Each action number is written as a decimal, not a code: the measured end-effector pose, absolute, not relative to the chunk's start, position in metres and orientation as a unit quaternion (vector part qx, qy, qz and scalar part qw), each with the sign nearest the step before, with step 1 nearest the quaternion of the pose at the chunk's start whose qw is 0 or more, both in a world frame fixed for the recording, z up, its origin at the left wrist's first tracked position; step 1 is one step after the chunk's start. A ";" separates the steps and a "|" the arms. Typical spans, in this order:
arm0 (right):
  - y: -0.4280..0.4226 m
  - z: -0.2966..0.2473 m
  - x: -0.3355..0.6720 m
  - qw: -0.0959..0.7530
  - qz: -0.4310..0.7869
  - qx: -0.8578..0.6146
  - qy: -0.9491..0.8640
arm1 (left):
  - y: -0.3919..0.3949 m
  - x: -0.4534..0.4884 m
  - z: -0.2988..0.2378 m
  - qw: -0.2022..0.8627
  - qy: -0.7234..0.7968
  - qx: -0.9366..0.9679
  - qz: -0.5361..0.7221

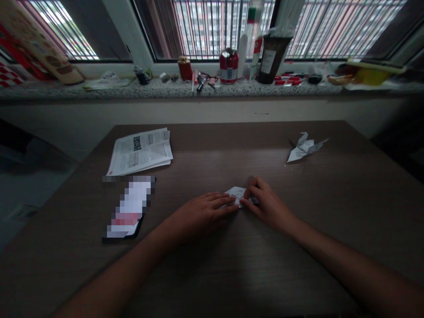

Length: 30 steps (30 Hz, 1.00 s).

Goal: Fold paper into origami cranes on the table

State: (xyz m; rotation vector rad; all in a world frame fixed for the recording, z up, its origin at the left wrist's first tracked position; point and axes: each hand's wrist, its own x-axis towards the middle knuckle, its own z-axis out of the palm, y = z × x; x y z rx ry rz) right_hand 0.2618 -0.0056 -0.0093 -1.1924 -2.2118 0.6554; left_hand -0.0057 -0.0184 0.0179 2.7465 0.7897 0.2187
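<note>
A small folded piece of printed paper (236, 191) lies on the table between my hands. My left hand (207, 212) rests flat with its fingers stretched over the paper's left part, pressing on it. At the paper's right side, my right hand (263, 201) has thumb and fingertips pinched together on an edge; the exact fold there is partly hidden by the fingers. A finished-looking paper crane (304, 148), also of printed paper, stands at the table's back right, apart from both hands.
On the left of the brown table (212, 154) are a stack of printed sheets (142, 152) and a phone (130, 207) with a blurred screen. Behind, the stone windowsill (126, 92) holds a red can (229, 66), a dark tube (271, 57), bottles and several small items.
</note>
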 end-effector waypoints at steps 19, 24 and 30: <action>-0.004 -0.019 0.257 0.252 0.179 -0.445 -0.840 | -0.017 -0.003 0.018 0.109 0.265 0.955 0.074; -0.005 -0.018 0.257 0.249 0.162 -0.447 -0.844 | -0.016 -0.002 0.019 0.113 0.270 0.954 0.071; -0.006 -0.018 0.256 0.243 0.160 -0.456 -0.841 | -0.016 -0.001 0.023 0.131 0.256 0.954 0.080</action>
